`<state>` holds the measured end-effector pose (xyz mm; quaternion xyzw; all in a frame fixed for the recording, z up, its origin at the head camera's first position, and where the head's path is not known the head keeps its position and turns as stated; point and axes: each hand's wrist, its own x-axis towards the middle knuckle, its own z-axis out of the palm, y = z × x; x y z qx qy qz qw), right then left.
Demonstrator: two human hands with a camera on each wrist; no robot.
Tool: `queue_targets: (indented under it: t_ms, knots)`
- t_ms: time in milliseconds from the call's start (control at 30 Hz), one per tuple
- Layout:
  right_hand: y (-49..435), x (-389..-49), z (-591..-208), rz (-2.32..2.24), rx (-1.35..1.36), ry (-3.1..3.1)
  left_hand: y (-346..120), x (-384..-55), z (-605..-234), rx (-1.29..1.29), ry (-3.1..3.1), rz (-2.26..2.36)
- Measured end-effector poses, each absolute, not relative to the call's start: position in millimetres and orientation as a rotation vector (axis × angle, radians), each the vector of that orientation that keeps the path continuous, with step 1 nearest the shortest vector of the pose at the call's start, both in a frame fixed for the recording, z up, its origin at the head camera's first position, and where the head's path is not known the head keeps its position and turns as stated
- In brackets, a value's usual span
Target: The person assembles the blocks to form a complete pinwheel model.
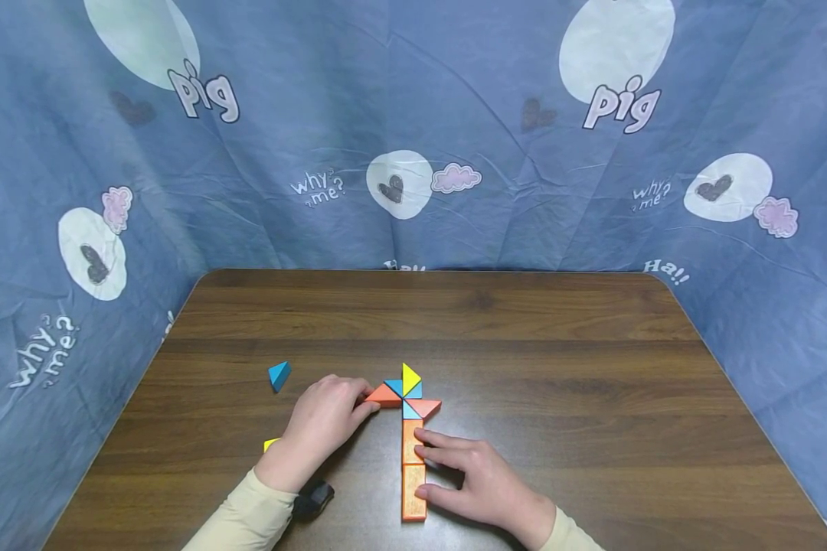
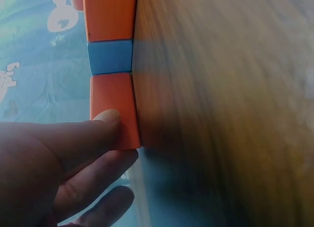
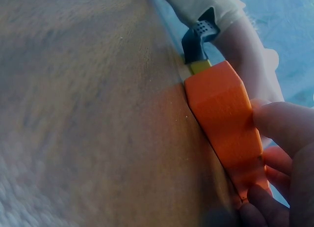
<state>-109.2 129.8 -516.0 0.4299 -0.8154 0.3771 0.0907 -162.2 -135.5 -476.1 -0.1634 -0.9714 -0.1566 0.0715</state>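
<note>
A pinwheel figure of triangular blocks lies on the table. It has a yellow triangle block (image 1: 410, 379) on top, blue triangle blocks (image 1: 413, 389) round the centre and a salmon-red triangle block (image 1: 425, 408) at right. My left hand (image 1: 327, 413) pinches the red triangle block (image 2: 112, 92) on the left side, thumb on its near face. Below the centre, two orange rectangular blocks (image 1: 413, 493) stand end to end as a stem. My right hand (image 1: 482, 478) touches their right side with extended fingers, index and middle at the upper block, thumb at the lower one.
A loose blue triangle block (image 1: 279, 376) lies at the left of the table (image 1: 593, 367). Part of a yellow block (image 1: 270, 444) shows beside the left wrist, which wears a black camera (image 1: 313, 500). Blue printed cloth (image 1: 441, 99) hangs around the table.
</note>
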Motion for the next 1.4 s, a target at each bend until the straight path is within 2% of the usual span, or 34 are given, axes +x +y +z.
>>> queue_targets:
  t_ms: [733, 933, 1200, 1400]
  knots:
    - [131.9, -109.1, -515.3, 1.112, 1.278, -2.459, -134.0, -161.2, -475.4, -0.486, -2.906, -0.486]
    - [131.1, -109.1, -515.8, 1.135, 1.284, -2.441, -138.3, -155.2, -457.7, -0.447, -2.934, -0.525]
    - [129.4, -109.9, -516.7, 1.130, 1.290, -2.404, -198.3, -152.8, -414.6, -0.344, -2.965, -0.824]
    - [130.1, -108.5, -517.2, 1.128, 1.286, -2.424, -252.8, -154.6, -416.4, -0.121, -2.956, -0.949]
